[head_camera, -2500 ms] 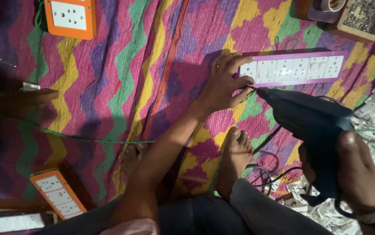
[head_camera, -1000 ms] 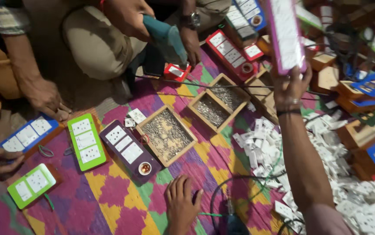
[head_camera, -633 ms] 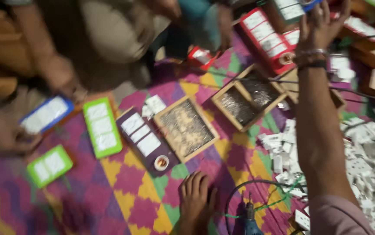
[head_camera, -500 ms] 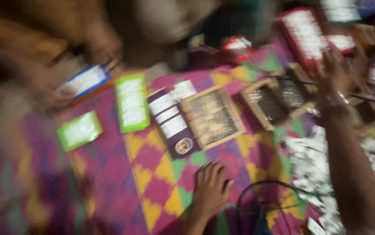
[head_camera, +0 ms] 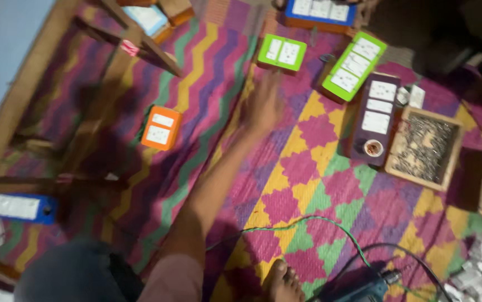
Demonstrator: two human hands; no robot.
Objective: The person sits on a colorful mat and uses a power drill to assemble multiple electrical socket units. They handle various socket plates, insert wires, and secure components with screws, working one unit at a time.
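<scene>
One left hand (head_camera: 263, 106) hovers just below the small green switchboard (head_camera: 282, 53), apart.

Left hand (head_camera: 261, 106) motion-blurred, fingers indistinct

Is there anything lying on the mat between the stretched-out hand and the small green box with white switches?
Nothing visible. The left hand is stretched out, blurred, just short of the small green switch box, and only bare zigzag mat shows between them. The long green switch box lies off to the side, out of the way.
</scene>
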